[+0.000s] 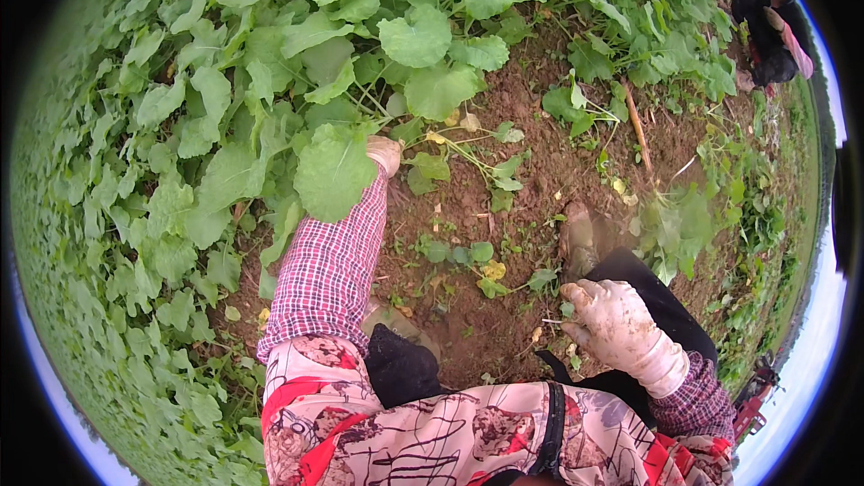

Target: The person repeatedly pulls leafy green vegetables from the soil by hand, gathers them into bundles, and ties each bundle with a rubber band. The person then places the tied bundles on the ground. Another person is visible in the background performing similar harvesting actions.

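Observation:
My left hand (pixel 385 151), in a soiled glove, reaches to the base of a leafy green plant (pixel 334 172); broad leaves hide its fingers, so its grip cannot be told. My right hand (pixel 607 324), in a muddy white glove, is over my right knee, fingers curled, with a thin pale stem or stick (pixel 553 320) jutting out by the fingertips. Between the hands is brown soil (pixel 459 324) with small weeds. A low plant with yellowing leaves (pixel 482 162) lies just right of my left hand.
Dense leafy crop (pixel 202 115) spreads across the left and top. A brown stick (pixel 636 125) lies on soil at upper right. Another person (pixel 769 27) bends at the top right. A red machine (pixel 750 412) stands far off at lower right. My shoes rest on the soil.

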Demonstrator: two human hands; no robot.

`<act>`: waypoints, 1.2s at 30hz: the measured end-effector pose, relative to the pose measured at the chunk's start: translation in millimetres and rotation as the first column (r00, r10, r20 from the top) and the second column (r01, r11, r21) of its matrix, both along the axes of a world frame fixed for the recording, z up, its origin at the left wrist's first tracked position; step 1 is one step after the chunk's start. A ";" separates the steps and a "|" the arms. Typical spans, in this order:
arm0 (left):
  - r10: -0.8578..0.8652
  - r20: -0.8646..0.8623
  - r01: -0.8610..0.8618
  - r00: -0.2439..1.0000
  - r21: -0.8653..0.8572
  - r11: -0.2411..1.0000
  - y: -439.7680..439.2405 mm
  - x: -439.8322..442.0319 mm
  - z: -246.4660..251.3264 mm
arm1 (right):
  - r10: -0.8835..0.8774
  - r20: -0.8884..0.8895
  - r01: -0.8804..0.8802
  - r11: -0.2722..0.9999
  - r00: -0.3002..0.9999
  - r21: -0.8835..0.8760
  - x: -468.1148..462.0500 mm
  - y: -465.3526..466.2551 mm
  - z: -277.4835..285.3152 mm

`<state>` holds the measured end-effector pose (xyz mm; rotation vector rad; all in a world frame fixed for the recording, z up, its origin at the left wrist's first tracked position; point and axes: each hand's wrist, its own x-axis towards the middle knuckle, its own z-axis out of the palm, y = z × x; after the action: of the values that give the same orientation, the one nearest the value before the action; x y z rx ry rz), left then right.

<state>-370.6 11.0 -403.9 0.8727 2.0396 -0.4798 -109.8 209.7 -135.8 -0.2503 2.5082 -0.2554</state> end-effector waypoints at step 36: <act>0.132 -0.394 -0.034 0.909 0.244 0.969 12.5 -3.2 -4.5 | -0.013 0.018 0.013 0.999 1.000 -0.038 -12.6 2.9 5.5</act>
<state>-373.8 23.5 -408.4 0.8706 2.5491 -0.4048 -122.4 212.7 -130.3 -0.2458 2.4895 -0.3092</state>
